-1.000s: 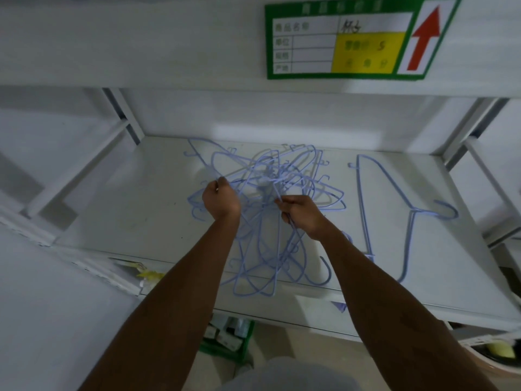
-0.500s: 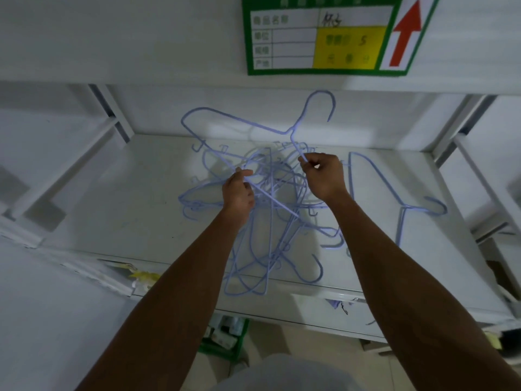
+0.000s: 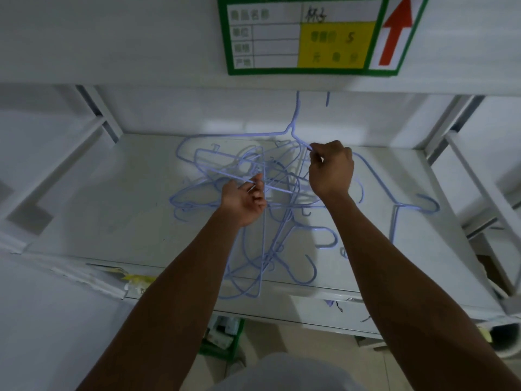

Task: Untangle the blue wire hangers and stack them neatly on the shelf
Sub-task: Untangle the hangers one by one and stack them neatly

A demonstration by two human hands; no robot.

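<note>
A tangle of blue wire hangers lies in the middle of the white shelf, some hooks reaching over its front edge. My right hand pinches the shoulder of one raised hanger; its neck points up and the hook top is hidden behind the shelf above. My left hand grips a straight wire of the pile, palm turned up. One separate blue hanger lies flat on the right part of the shelf, hook to the right.
The upper shelf's front face carries a green, white and yellow label with a red arrow. White uprights flank the shelf at both sides. A green crate stands on the floor below.
The raised hanger has been lifted further up and to the right, its hook now going behind the upper shelf. Both hands moved slightly right; my left hand turned palm up.
</note>
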